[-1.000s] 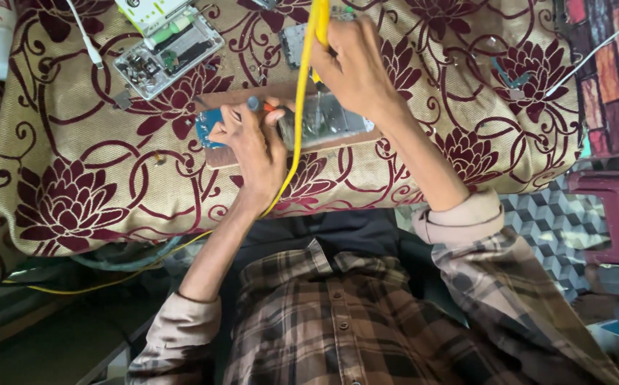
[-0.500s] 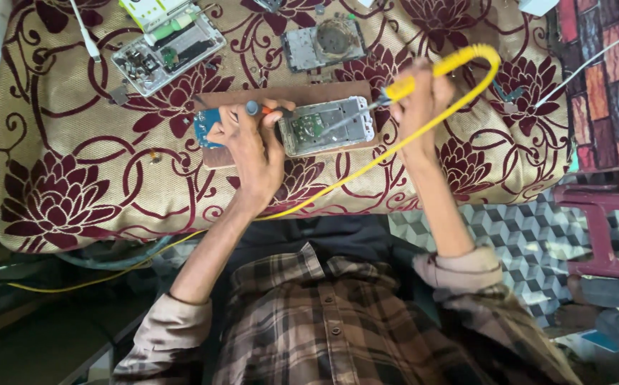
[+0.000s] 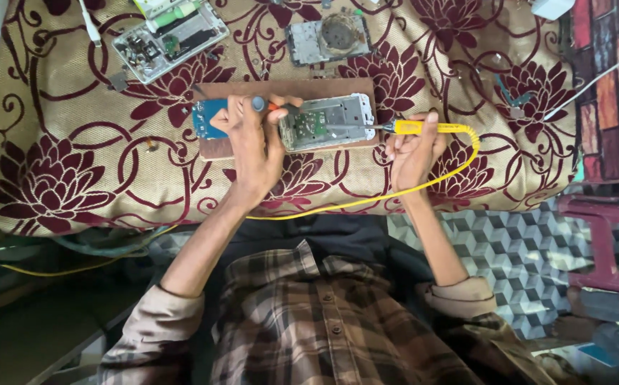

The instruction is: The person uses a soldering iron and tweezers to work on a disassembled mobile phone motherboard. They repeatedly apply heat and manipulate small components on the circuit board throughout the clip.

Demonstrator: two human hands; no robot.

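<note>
An opened phone (image 3: 327,121) with its green circuit board showing lies on a brown wooden board (image 3: 217,148) on a floral cloth. My left hand (image 3: 252,146) rests on the phone's left end and pinches a small orange tool with a grey cap (image 3: 267,105); a blue part (image 3: 206,117) lies under its fingers. My right hand (image 3: 413,146) grips a yellow soldering iron (image 3: 427,127), held level. Its thin metal tip reaches left onto the phone's board.
Two more stripped phones (image 3: 170,32) (image 3: 327,37) lie farther up the cloth (image 3: 74,164), near a white cable (image 3: 88,25). The iron's yellow cord (image 3: 366,203) loops back below my hands. A maroon plastic stool (image 3: 602,242) stands on the patterned floor at right.
My right hand swung the soldering iron from above the phone out to the right, then brought it level with its tip on the phone. My left hand stayed on the phone.
</note>
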